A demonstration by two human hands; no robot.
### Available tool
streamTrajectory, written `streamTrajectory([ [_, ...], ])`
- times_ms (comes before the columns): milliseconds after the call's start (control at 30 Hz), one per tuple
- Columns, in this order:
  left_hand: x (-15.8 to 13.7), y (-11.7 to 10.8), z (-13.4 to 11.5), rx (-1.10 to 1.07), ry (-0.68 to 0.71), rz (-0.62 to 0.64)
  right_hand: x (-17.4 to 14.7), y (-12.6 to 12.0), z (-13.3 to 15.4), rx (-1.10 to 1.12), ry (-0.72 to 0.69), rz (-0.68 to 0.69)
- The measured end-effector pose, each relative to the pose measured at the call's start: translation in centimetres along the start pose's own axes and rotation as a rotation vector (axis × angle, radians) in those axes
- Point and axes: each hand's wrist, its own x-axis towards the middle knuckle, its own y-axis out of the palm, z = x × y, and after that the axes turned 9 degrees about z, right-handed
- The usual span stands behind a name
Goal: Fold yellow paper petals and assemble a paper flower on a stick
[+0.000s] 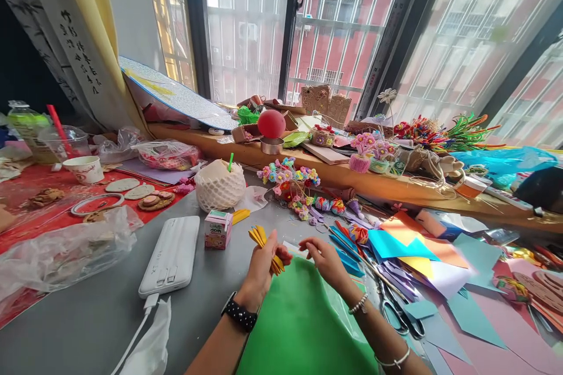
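Note:
My left hand (263,266), with a black dotted watch band at the wrist, is closed around a bundle of folded yellow paper (258,237). The folded strips stick out above and below the fingers. My right hand (324,258) hovers to the right with loosely bent fingers apart and nothing visible in them. Beneath both hands spreads a smooth green sheet (303,316), with clear plastic along its right side. Beyond my left hand stand a small pink box (218,229) and another yellow folded piece (241,215).
A white power bank (170,255) with a cable lies at left. Behind are a netted coconut (220,184) and small craft flowers (290,179). Scissors (396,307) and coloured paper (477,316) cover the right side. A wooden sill (264,155) holds more crafts.

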Motion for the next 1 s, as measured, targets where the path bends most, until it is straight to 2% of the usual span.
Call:
streamTrajectory([
  [233, 0.2, 0.0, 0.4, -0.041, -0.026, 0.134, 4.3, -1.5, -0.7, 0.007, 0.025, -0.062],
  [433, 0.4, 0.2, 0.8, 0.002, -0.074, 0.130, 8.6, -2.6, -1.3, -0.038, 0.053, -0.204],
  [667, 0.9, 0.2, 1.4, 0.004, -0.067, 0.105, 10.7, -3.5, -1.6, -0.179, 0.085, -0.375],
  [900, 0.6, 0.3, 1.3, -0.021, -0.049, 0.092, 13.3, -5.6, -0.9, -0.350, 0.018, -0.521],
  [1000, 0.5, 0.4, 1.3, -0.008, -0.052, 0.079, 14.3, -6.7, -0.6, -0.421, -0.018, -0.541],
])
